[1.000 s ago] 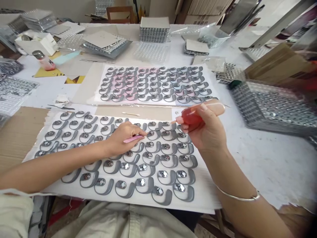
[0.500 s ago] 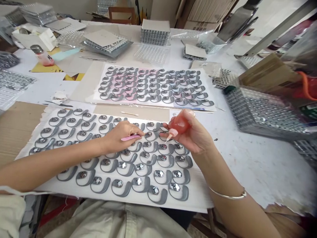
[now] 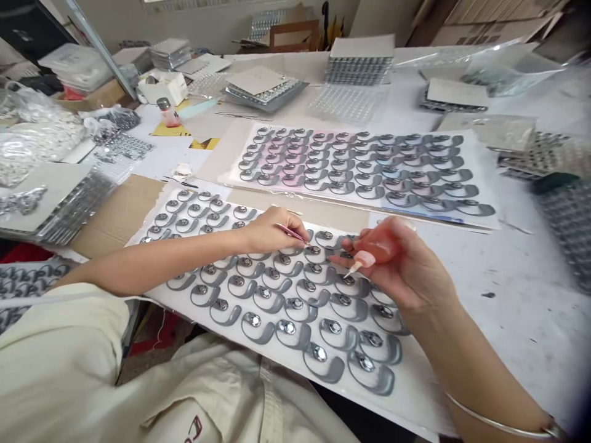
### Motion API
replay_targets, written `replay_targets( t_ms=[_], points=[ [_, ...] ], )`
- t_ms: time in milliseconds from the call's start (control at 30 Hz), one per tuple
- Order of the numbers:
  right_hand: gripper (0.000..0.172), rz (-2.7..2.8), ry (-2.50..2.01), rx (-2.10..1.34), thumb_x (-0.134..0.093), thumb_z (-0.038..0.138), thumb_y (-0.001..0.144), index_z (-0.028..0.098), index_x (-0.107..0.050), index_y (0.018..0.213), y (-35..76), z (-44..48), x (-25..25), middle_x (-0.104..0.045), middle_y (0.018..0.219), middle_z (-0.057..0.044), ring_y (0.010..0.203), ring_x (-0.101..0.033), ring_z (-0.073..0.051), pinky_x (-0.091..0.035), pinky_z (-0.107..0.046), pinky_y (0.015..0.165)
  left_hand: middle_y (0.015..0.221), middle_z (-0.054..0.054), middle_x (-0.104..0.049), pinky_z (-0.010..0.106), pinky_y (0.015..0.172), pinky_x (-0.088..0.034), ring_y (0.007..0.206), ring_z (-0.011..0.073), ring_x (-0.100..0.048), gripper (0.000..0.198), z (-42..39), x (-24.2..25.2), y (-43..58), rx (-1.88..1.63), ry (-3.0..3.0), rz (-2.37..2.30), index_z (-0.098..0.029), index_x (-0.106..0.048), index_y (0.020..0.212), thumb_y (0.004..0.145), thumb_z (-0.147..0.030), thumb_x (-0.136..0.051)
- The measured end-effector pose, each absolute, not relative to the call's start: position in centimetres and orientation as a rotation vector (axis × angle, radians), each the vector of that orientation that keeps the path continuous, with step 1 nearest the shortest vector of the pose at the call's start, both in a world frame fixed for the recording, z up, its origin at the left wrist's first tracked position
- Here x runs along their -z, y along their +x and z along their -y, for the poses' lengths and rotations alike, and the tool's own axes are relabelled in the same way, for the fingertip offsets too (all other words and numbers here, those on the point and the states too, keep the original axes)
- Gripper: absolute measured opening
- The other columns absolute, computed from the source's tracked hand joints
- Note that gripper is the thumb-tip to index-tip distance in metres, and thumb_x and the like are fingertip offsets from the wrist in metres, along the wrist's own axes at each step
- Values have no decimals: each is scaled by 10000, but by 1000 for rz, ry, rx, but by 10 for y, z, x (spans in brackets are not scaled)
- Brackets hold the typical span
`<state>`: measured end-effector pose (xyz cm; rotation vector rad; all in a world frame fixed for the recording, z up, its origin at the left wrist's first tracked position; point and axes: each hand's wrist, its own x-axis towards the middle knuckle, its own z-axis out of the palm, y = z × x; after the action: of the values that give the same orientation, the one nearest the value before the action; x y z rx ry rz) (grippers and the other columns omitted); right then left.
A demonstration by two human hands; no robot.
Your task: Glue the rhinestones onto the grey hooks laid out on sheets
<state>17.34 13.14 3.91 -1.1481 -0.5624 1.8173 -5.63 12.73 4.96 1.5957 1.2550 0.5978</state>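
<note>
Left hand (image 3: 272, 232), fingers pinching a pink-handled pick (image 3: 290, 232) over grey hook-shaped pieces (image 3: 268, 301) with round crystals (image 3: 286, 327) on a white sheet (image 3: 415, 394); right hand (image 3: 401, 264), wrapped around a red squeeze bottle (image 3: 378, 249), nozzle down, just above the pieces.

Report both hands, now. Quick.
Left hand: closed, holding a slim pink tool.
Right hand: closed, holding a red squeeze bottle.

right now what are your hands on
Left hand: pink-handled tool, tip at the grey hook-shaped pieces. Right hand: red squeeze bottle, nozzle down over the pieces. Second laid-out sheet beyond, apart from both hands.
</note>
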Motion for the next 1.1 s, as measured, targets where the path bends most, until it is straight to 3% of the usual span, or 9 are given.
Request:
replay_targets(
  t_ms=[200,333,433,533,633,733,800,933,1100],
  points=[
    [487,624,-1044,-1867,-874,448,534,255,-459,700,163,-128,-28,-556,589,46,581,-633,-217,-607,-451,571,765,65,-740,209,550,-535,624,131,-661,131,-126,-48,-60,-621,1489,-1291,-121,-766,834,704,-118,-756],
    [444,646,-1007,-1885,-852,443,582,254,-469,702,162,-126,-27,-573,596,33,606,-648,-230,-594,-437,536,706,67,-719,232,497,-512,473,87,-566,169,-122,-51,-73,-661,1440,-1374,-107,-758,819,688,-199,-811],
    [465,610,-1002,-1910,-882,422,533,254,-484,707,165,-127,-31,-591,610,27,633,-656,-244,-594,-453,547,691,59,-708,236,507,-500,485,95,-564,192,-116,-56,-80,-709,1484,-1436,-107,-743,826,718,-256,-798],
    [470,608,-926,-1869,-884,447,520,237,-493,675,176,-131,-41,-564,590,39,632,-647,-220,-604,-456,604,802,75,-729,252,635,-528,664,139,-643,224,-110,-61,-79,-805,1617,-1425,-121,-725,818,835,-341,-685],
    [447,600,-856,-1755,-843,497,570,223,-495,631,192,-140,-48,-539,577,48,623,-625,-182,-607,-449,675,882,91,-731,265,768,-524,842,171,-669,376,-110,-64,-69,-850,1683,-1365,-128,-690,748,953,-368,-486],
    [410,601,-832,-1683,-786,498,646,223,-483,615,207,-151,-47,-516,561,69,611,-609,-152,-602,-436,724,767,69,-701,267,655,-499,682,163,-635,375,-115,-61,-52,-659,1776,-1423,-134,-680,797,970,-339,-418],
    [402,617,-825,-1655,-755,493,681,224,-466,609,212,-157,-43,-500,548,78,595,-606,-141,-595,-420,733,696,44,-665,270,594,-457,580,156,-577,301,-120,-58,-40,-449,1966,-1494,-140,-691,822,938,-311,-472],
    [416,627,-821,-1627,-767,514,665,229,-466,630,215,-164,-36,-507,544,81,578,-614,-146,-587,-403,712,690,28,-651,265,628,-430,626,172,-581,134,-129,-53,-18,-250,2203,-1496,-165,-730,848,829,-254,-631],
    [449,617,-795,-1605,-761,543,666,228,-443,629,216,-165,-36,-489,529,81,550,-588,-135,-590,-374,673,681,35,-669,263,631,-430,652,190,-605,174,-139,-50,3,-184,2245,-1499,-182,-755,904,818,-306,-670]
  ],
)
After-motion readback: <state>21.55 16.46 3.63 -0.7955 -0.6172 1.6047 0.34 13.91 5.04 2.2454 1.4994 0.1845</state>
